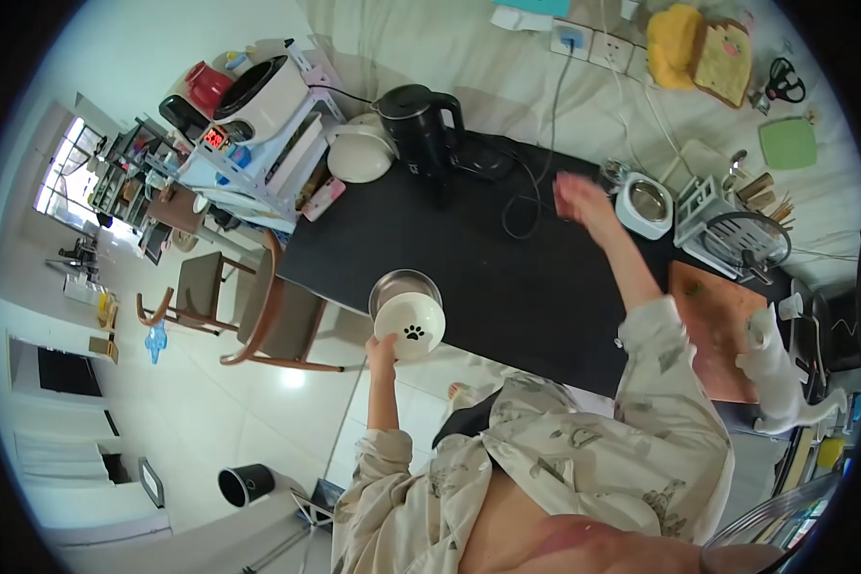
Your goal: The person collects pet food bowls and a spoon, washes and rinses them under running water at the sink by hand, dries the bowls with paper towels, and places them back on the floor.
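My left hand (pixel 383 352) grips the rim of a white bowl (pixel 421 314) with a black paw print inside. Behind the bowl, overlapping it, is a round metal bowl (pixel 404 281) at the near left edge of the black table (pixel 488 287). Whether the hand also holds the metal bowl is unclear. My right hand (pixel 580 201) is over the back right of the table, blurred by motion, near a looped black cable and left of a white holder with a metal bowl (pixel 647 206); its fingers cannot be made out.
A black kettle (pixel 418 124), a white lidded pot (pixel 361 153) and a pink item (pixel 324 199) stand at the back left. A dish rack (pixel 727 230), an orange-brown board (pixel 717 325) and a white cat (pixel 775 373) are at the right. Chairs (pixel 282 320) stand left.
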The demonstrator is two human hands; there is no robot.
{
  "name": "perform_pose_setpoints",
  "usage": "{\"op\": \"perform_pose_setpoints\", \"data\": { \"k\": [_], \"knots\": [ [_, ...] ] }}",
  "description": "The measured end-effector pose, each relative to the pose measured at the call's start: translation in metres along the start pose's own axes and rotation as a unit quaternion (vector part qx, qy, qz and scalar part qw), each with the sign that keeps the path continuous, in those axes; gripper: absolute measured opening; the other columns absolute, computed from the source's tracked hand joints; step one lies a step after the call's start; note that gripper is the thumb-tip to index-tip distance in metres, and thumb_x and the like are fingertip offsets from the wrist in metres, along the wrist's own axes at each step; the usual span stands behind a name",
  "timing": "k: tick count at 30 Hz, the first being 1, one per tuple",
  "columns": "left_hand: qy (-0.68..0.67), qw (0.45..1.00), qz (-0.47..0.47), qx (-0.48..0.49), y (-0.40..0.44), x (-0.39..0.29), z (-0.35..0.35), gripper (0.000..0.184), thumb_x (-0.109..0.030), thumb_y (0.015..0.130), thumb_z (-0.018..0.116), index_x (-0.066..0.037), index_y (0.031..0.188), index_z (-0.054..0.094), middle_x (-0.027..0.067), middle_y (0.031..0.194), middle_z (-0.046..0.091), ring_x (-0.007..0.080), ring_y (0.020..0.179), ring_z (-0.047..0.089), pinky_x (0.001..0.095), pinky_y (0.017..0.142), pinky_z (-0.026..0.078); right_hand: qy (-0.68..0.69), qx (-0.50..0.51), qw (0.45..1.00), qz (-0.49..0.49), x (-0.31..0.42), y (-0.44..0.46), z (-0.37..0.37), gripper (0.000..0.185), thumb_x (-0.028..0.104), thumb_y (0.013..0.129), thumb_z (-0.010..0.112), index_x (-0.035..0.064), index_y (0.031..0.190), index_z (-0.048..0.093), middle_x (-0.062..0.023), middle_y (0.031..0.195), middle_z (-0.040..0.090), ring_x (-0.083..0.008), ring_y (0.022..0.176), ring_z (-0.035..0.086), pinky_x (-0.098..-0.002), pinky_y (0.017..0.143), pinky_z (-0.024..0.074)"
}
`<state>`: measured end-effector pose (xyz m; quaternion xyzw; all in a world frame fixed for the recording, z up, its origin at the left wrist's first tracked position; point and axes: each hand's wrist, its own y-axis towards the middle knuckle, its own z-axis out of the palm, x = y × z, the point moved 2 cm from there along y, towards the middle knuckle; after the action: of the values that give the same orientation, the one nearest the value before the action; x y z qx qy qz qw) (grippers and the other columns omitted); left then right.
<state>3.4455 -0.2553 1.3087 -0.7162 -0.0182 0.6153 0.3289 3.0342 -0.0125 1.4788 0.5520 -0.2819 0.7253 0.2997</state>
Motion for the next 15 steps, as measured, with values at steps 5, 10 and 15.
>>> {"op": "perform_pose_setpoints", "data": {
  "k": [5,10,15],
  "knots": [
    [-0.005,0.999,0.021,0.030,0.113,-0.025,-0.009,0.034,-0.006,0.072,0.059,0.005,0.104,0.055,0.0129,0.094,0.060,0.0221,0.075,0.062,0.0281,0.057,0.050,0.190,0.000,0.939,-0.287,0.113,0.221,0.045,0.022,0.005,0.083,0.060,-0.0044,0.101,0.051,-0.0107,0.098,0.057,-0.0228,0.094,0.057,-0.0404,0.088,0.0497],
    [-0.002,0.999,0.008,0.048,0.164,-0.057,-0.007,0.033,-0.005,0.072,0.058,0.006,0.103,0.055,0.0104,0.078,0.060,0.0183,0.059,0.059,0.0260,0.044,0.043,0.395,-0.102,0.867,-0.287,0.166,0.285,0.079,0.015,0.000,0.085,0.057,-0.0087,0.095,0.051,-0.0132,0.091,0.058,-0.0248,0.087,0.061,-0.0358,0.085,0.0531],
    [0.037,0.995,-0.043,0.083,0.202,-0.083,-0.003,0.030,-0.008,0.072,0.058,0.004,0.100,0.058,0.0075,0.075,0.059,0.0131,0.052,0.053,0.0227,0.039,0.033,0.030,-0.230,0.942,-0.245,0.075,0.269,0.088,0.024,0.020,0.086,0.058,-0.0040,0.085,0.056,-0.0136,0.082,0.063,-0.0163,0.069,0.061,-0.0317,0.066,0.0521]
  ]
}}
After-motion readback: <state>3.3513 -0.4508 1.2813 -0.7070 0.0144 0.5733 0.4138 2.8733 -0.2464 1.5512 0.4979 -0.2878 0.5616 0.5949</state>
